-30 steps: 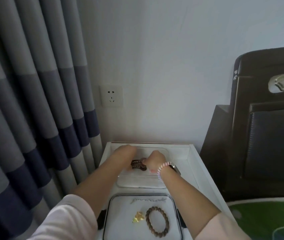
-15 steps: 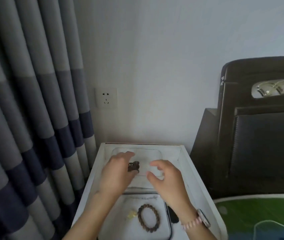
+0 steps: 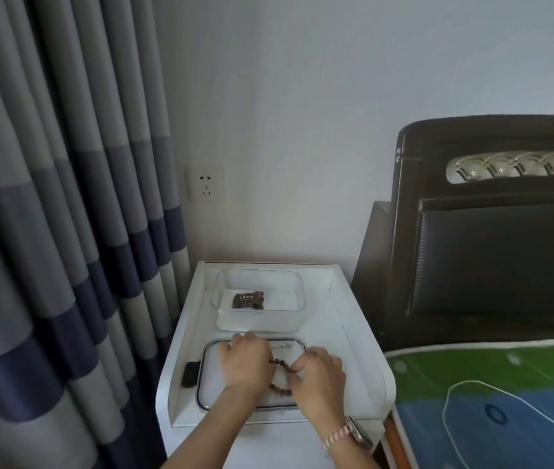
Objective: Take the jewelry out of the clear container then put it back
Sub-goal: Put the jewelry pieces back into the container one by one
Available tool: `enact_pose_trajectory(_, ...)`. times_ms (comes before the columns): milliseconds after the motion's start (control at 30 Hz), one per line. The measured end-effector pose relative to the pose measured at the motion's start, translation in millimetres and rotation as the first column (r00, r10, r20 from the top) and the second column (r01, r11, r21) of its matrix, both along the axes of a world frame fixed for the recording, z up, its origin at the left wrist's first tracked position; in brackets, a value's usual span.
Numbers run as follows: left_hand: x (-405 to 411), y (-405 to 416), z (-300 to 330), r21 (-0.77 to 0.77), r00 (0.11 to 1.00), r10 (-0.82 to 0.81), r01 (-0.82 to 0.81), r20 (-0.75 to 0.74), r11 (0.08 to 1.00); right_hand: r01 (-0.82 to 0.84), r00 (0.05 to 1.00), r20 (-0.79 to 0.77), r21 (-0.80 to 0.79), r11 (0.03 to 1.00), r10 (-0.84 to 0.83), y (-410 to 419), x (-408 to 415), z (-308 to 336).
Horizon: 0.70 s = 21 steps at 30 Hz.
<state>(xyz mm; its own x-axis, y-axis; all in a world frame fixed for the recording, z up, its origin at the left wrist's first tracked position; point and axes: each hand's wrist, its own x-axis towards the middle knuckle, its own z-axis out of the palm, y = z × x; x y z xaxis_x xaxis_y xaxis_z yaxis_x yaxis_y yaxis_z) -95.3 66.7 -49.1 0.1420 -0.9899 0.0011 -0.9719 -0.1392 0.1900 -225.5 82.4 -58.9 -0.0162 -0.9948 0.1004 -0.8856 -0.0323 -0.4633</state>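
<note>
Two hands are down on the near tray: my left hand [image 3: 247, 362] lies over its left half and my right hand [image 3: 319, 375] sits beside it, with the beaded bracelet [image 3: 279, 375] showing between them. The right fingers [image 3: 299, 367] look pinched on the beads at the loop's right edge; whether the left fingers are curled on anything I cannot tell, since the palm hides them.

Beyond the fingertips, well apart, the clear container [image 3: 297, 289] holds one dark piece of jewelry [image 3: 248, 299]. Just past my left knuckles a thin chain [image 3: 282, 346] lies on the lid tray [image 3: 201, 394].

My worry is the hidden part. If the left hand covers a small piece, lifting the bracelet could drag it along and flick it over the tray rim onto the table [image 3: 353, 350]. A one-sided pinch may let the loop swing and snag the chain. Carrying it forward, a low pass could also clip the container's near wall and shove it.
</note>
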Motion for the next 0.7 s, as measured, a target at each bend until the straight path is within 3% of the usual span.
enact_pose_trajectory(167, 12, 0, -2, -0.047, 0.996, -0.052, 0.048, -0.077, 0.998, -0.04, 0.999, -0.004, -0.064, 0.997, 0.04, -1, -1, -10)
enact_pose_trajectory(333, 29, -12, 14, -0.121, 0.939, -0.195, 0.167, -0.282, 0.978, -0.079, 0.981, 0.168, -0.105, 0.991, 0.096, -10, -3, 5)
enact_pose_trajectory(533, 47, -64, 63, -0.304, 0.937, -0.207, 0.117, -0.282, 0.945, -0.106, 0.947, 0.275, -0.222, 0.969, 0.167, -71, 7, 63)
enact_pose_trajectory(633, 56, -94, 77, -0.228, 0.977, -0.123, 0.081, -0.176, 0.97, -0.178, 0.964, 0.163, -0.197, 0.964, 0.211, -109, 19, 82)
enact_pose_trajectory(700, 59, -109, 77, -0.101, 0.987, -0.089, 0.076, -0.134, 0.992, -0.234, 0.97, 0.044, -0.091, 0.968, 0.239, -130, 29, 85)
